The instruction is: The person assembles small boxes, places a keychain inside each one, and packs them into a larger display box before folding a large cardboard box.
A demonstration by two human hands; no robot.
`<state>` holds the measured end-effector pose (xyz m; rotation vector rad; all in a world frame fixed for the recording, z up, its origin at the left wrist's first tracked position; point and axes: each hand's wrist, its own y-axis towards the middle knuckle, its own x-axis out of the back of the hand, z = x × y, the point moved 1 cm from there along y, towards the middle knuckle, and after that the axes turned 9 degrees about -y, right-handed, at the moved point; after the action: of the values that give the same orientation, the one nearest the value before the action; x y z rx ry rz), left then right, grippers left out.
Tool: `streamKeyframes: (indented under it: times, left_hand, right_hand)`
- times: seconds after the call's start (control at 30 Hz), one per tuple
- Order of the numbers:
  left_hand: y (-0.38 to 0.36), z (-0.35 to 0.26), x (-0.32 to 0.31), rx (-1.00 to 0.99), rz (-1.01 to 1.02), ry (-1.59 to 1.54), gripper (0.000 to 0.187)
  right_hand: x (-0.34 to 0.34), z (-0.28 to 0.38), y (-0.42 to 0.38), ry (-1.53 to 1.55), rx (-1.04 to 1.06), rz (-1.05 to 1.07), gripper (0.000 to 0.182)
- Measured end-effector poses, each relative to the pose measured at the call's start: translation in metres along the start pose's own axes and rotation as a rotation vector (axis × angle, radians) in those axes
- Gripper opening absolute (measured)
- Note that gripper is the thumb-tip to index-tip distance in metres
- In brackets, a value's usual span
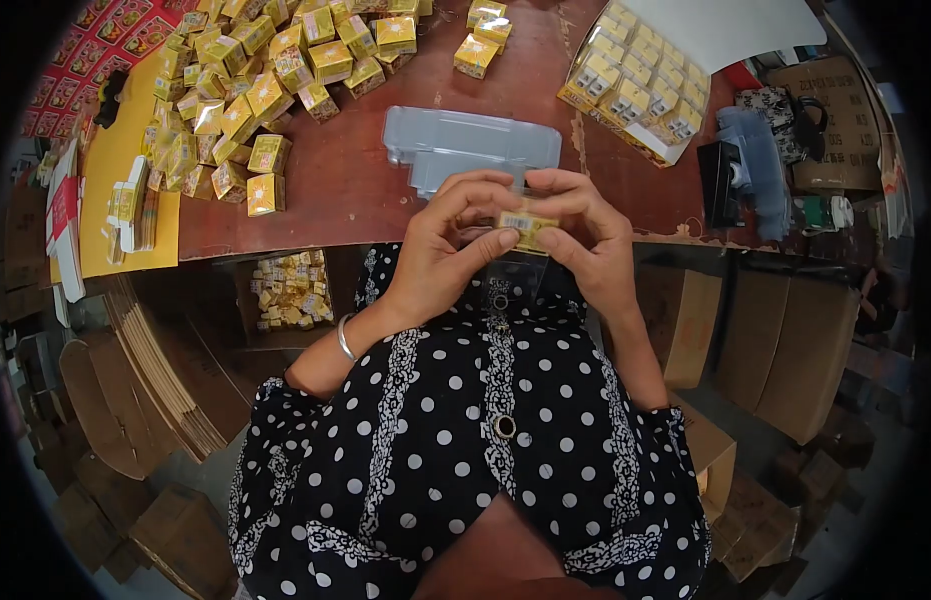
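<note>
Both hands hold a small yellow printed box [526,226] in front of my chest, by the table's front edge. My left hand [450,235] grips its left end, thumb on the barcode side and fingers curled over the top. On the right end, my right hand [592,238] pinches it with thumb and bent fingers. A clear plastic piece hangs just below the box, its outline faint. Behind my fingers, clear plastic trays [472,137] lie on the red-brown table [335,222].
Small yellow boxes [250,110] are heaped at the back left, with a few more [477,52] at the back middle. A display carton [640,80] full of them stands back right. Folded clear plastic [755,170] lies far right. Below the table sits an open carton of small gold pieces [291,290].
</note>
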<state>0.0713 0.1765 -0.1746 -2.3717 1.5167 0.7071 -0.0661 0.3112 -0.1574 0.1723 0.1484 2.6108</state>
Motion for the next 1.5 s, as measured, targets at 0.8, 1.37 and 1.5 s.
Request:
streamKeyframes:
  times: [0.8, 1.37, 1.5]
  left_hand:
    - [0.002, -0.031, 0.05, 0.207, 0.117, 0.151, 0.059]
    - [0.003, -0.036, 0.066, 0.208, 0.074, 0.112, 0.058]
    - [0.002, -0.039, 0.072, 0.205, 0.054, 0.114, 0.058]
  right_hand:
    - [0.003, -0.074, 0.214, -1.316, 0.164, 0.006, 0.04]
    - [0.035, -0.11, 0.411, -1.431, 0.07, -0.014, 0.046]
    - [0.025, -0.119, 0.414, -1.465, -0.018, -0.047, 0.046]
